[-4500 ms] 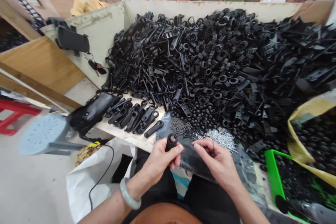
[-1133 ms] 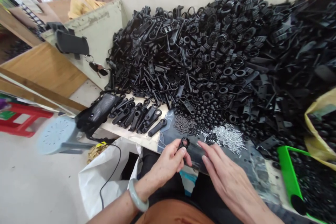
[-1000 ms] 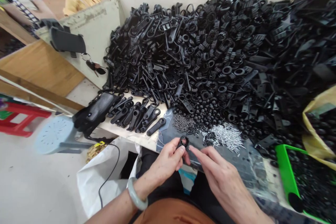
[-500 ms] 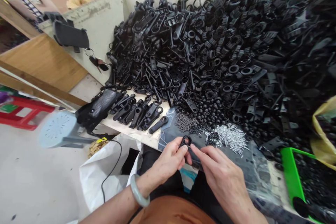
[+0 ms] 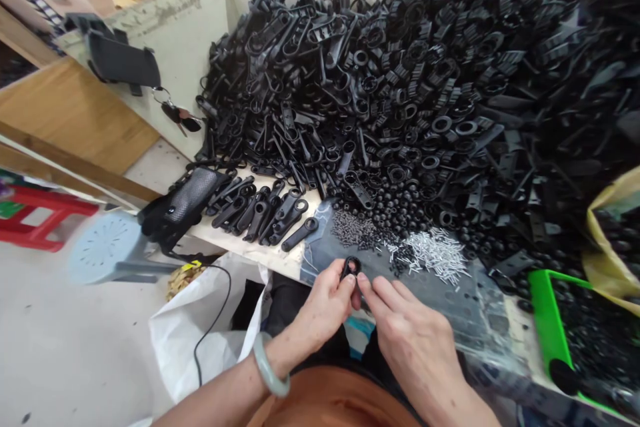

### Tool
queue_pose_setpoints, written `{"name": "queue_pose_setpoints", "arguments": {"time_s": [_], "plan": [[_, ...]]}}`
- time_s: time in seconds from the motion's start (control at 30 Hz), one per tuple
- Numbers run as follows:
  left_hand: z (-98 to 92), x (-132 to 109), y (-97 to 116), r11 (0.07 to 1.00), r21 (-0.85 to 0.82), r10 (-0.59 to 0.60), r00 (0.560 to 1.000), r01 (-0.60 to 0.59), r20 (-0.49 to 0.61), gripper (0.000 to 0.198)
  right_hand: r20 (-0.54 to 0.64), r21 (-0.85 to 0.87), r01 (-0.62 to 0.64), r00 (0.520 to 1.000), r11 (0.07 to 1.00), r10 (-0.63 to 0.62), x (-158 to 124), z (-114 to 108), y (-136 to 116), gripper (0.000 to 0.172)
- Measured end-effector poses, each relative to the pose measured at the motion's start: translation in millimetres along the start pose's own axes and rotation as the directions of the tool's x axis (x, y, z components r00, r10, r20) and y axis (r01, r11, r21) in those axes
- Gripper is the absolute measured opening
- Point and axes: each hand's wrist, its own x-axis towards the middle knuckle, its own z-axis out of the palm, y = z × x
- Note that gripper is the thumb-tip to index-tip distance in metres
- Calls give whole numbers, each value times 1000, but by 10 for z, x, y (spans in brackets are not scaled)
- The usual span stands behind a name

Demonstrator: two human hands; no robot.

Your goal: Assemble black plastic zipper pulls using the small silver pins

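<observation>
My left hand [image 5: 327, 300] is closed around a small black plastic part with a ring-shaped end [image 5: 352, 267], thumb on top, over the table's front edge. The fingertips of my right hand [image 5: 413, 327] meet the ring's right side. Its index finger is bent toward the part and its thumb is hidden below, so anything small pinched there cannot be made out. Just beyond lie silver metal pins [image 5: 437, 255], black balls [image 5: 400, 207] and tiny dark grey pieces [image 5: 353, 228]. Black ring-ended levers [image 5: 300, 233] lie in a rough row to the left.
A large heap of black plastic parts [image 5: 350, 93] fills the table's back. A green bin [image 5: 547, 320] and a yellow bag [image 5: 615, 227] stand at the right. Left are a black mesh pouch [image 5: 193, 193], a pale blue stool [image 5: 103, 247] and a white sack [image 5: 185, 327].
The view has shifted slightly. The ring end now faces more upright in my left hand, and my right hand has drawn a little left, its fingers more bent against the part.
</observation>
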Motion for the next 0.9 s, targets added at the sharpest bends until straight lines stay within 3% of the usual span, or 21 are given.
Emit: {"name": "queue_pose_setpoints", "arguments": {"time_s": [0.2, 0.33, 0.5, 0.57, 0.67, 0.8, 0.9], "plan": [[-4, 1, -25, 1000, -14, 5, 1000, -5, -21, 29, 15, -54, -37, 999, 998, 38, -35, 57, -136, 41], [-38, 10, -64, 999, 45, 29, 999, -28, -17, 27, 55, 36, -122, 991, 992, 120, -12, 65, -157, 34], [-50, 64, -93, 989, 141, 53, 998, -47, -39, 32, 270, 256, -277, 940, 926, 206, -16, -169, -5, 32], [-73, 72, -57, 989, 141, 50, 996, -40, -68, 38, 281, 353, -318, 933, 880, 224, -97, -294, 118, 35], [-133, 54, 65, 991, 122, 68, 989, -51, -134, 47, 150, 456, -391, 919, 799, 364, -232, -443, 423, 33], [-161, 57, 245, 992, 120, 66, 980, -44, -186, 49, 27, 410, -596, 765, 691, 644, -207, -496, 986, 23], [-113, 94, 299, 996, 80, 54, 976, -38, -213, 53, -66, 332, -622, 735, 709, 675, -49, -425, 1291, 24]]}}
